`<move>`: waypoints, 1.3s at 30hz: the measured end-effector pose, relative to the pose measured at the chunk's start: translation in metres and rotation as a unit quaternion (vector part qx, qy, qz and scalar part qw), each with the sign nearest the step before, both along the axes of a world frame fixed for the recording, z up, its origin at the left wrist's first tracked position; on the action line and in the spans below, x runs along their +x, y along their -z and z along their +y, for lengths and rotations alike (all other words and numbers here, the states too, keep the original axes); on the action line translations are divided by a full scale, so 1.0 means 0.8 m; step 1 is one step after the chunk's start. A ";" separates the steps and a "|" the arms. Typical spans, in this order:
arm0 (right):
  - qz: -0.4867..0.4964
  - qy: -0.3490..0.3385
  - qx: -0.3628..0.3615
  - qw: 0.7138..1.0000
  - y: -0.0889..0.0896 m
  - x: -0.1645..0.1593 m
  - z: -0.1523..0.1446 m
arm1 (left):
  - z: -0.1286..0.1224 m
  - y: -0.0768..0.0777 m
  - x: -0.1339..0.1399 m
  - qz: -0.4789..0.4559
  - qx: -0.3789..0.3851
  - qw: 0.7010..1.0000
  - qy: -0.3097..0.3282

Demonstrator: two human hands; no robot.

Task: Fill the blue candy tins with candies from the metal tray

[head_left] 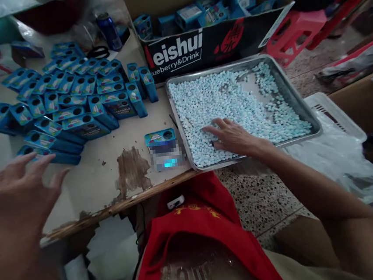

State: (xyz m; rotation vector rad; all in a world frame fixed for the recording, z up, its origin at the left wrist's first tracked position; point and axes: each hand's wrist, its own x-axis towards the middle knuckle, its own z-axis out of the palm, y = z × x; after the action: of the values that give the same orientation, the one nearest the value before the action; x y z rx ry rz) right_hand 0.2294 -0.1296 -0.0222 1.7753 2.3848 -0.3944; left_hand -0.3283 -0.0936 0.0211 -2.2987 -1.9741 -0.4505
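Observation:
Small pale blue and white pellets [202,99] cover most of a shallow metal tray [315,123]. My right hand [232,136] rests on them near the tray's front edge, fingers bent and apart. What lies under its fingertips is hidden. At the far left, my left hand [21,191] hovers with spread fingers and holds nothing. Just beyond it stand rows of small blue boxes [86,125], many with a dark round hole on top. One lone blue box [160,137] sits between my hands, left of the tray; its lower part is blurred out.
Behind the tray stands a black printed carton [178,55] with more blue boxes inside. A blue can [109,32] and black scissors [98,52] are at the back. The worn wooden table edge [129,201] runs before me. A pink stool [298,32] and plastic bags [336,160] lie right.

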 end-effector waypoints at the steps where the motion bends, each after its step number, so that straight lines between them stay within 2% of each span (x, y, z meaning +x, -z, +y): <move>1: -0.003 0.009 0.004 1.000 0.002 -0.006 0.010 | 0.001 -0.001 0.013 0.028 -0.003 1.000 -0.001; 4: 0.047 0.060 0.004 0.997 0.006 -0.002 0.043 | 0.005 0.001 0.040 0.076 -0.015 0.997 0.025; 6: 0.135 0.107 -0.008 0.985 0.006 0.014 0.058 | 0.003 0.010 0.046 0.068 -0.005 0.996 0.052; 8: 0.276 0.170 -0.038 0.945 0.006 0.033 0.062 | -0.002 0.022 0.046 0.048 0.009 0.996 0.073; 10: 0.415 0.234 -0.082 0.876 0.005 0.047 0.055 | -0.009 0.035 0.044 0.029 0.012 0.996 0.081; 11: 0.453 0.253 -0.098 0.849 0.005 0.050 0.050 | -0.012 0.041 0.043 0.023 0.010 0.996 0.082; 13: 0.484 0.268 -0.121 0.825 0.004 0.048 0.038 | -0.018 0.051 0.042 0.010 0.003 0.997 0.081; 19: 0.520 0.288 -0.173 0.785 -0.003 0.009 0.021 | -0.028 0.068 0.058 -0.033 -0.039 0.993 0.105; 23: 0.512 0.314 -0.172 0.781 -0.011 -0.014 0.024 | -0.035 0.081 0.074 -0.053 -0.057 0.989 0.124; 28: 0.553 0.278 -0.214 0.755 -0.011 -0.024 0.026 | -0.044 0.091 0.099 -0.078 -0.067 0.982 0.157; 33: 0.537 0.286 -0.180 0.773 0.001 -0.033 0.025 | -0.049 0.091 0.129 -0.093 -0.061 0.981 0.160; 36: 0.575 0.272 -0.184 0.749 -0.012 -0.050 0.028 | -0.048 0.092 0.144 -0.095 -0.062 0.980 0.163; 39: 0.615 0.227 -0.182 0.733 -0.037 -0.077 0.036 | -0.046 0.088 0.151 -0.102 -0.066 0.978 0.167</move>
State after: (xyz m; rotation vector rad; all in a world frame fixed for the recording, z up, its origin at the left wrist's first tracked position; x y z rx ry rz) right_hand 0.1677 -0.1007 0.0078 2.1529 1.9387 -2.5714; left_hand -0.2075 -0.1301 -0.0491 -2.7866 -1.7429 -0.6198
